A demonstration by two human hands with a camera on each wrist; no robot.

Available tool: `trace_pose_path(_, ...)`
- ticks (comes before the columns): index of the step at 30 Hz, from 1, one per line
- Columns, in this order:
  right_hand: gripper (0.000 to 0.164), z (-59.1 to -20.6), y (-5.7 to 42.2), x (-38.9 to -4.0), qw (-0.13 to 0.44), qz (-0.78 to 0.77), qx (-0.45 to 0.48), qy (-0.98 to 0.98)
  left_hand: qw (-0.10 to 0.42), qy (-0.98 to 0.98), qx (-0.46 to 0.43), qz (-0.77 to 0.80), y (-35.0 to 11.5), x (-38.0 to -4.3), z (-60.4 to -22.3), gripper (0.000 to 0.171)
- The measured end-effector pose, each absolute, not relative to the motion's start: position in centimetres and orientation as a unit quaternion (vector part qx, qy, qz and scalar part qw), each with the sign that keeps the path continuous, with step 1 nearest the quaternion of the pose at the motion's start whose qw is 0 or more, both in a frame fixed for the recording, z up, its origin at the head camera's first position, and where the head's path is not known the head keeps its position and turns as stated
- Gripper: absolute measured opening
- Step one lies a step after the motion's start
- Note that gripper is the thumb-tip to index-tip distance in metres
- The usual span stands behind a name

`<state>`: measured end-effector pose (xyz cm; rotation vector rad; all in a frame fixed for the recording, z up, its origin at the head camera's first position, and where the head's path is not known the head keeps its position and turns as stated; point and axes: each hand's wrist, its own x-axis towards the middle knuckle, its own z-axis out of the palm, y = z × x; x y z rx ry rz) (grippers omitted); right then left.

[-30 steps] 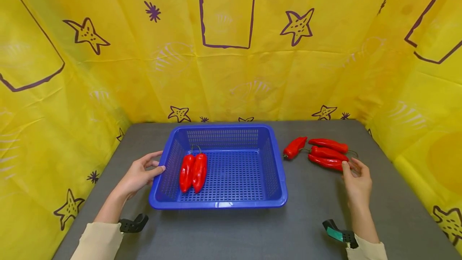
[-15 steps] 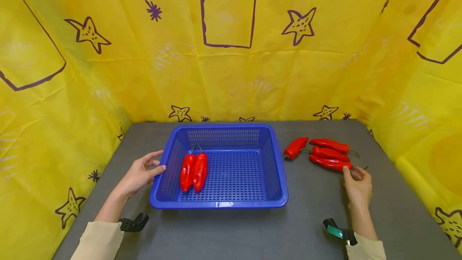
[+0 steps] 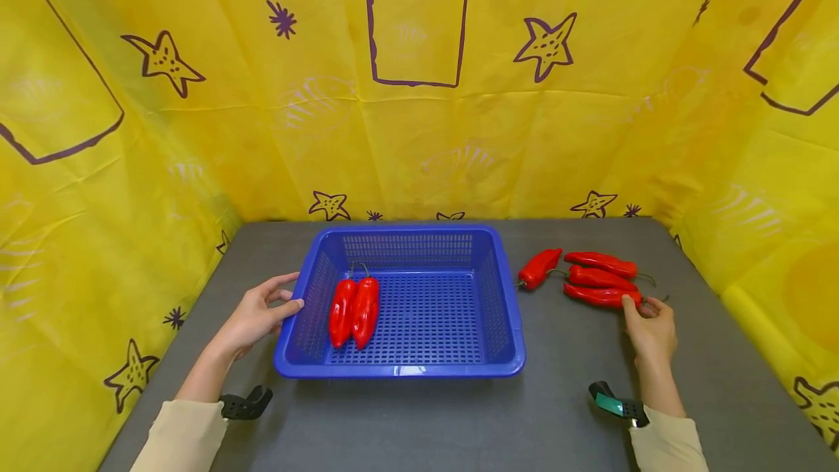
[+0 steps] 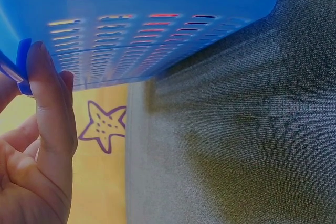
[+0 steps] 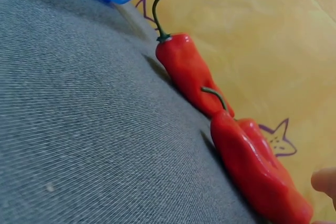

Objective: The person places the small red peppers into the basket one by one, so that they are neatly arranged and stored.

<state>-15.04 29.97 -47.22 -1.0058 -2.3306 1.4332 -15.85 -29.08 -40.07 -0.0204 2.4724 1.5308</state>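
Note:
My left hand (image 3: 261, 317) pinches the left rim of a blue perforated plastic basket (image 3: 400, 371) between thumb and fingers. In the left wrist view that hand (image 4: 44, 129) grips the rim. Two red peppers (image 3: 354, 312) lie side by side in the basket's left part. On the right, my right hand (image 3: 650, 326) is at the stem end of the nearest red pepper (image 3: 593, 296), thumb overlapping it. In the right wrist view, one fingertip (image 5: 324, 182) shows beside a red pepper (image 5: 257, 171), with a narrow gap between; the rest of the hand is out of frame.
Behind the nearest pepper lie a middle red pepper (image 3: 596, 277) and a far red pepper (image 3: 599, 263). Another pepper (image 3: 539, 269) lies nearer the basket's right wall. A grey cloth-covered table (image 3: 452, 428) ends at yellow printed fabric walls (image 3: 419, 159).
My right thumb and fingers first cover the nearest pepper's stem end, spread and show its stem, then draw closer together around it. My left hand stays on the basket rim.

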Motion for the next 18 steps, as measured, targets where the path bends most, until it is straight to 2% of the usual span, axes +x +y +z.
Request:
trace_pose_path(11, 0.072, -47.4, 30.1, -16.5, 0.130, 0.457, -0.335, -0.814, 0.117, 0.842, -0.005, 0.527, -28.9, -15.9, -39.9, 0.067)
trace_pose_path(18, 0.075, -47.5, 30.0, -16.9, 0.107, 0.432, -0.336, -0.830, 0.116, 0.838, -0.002, 0.533, -29.1, -15.8, -39.9, 0.066)
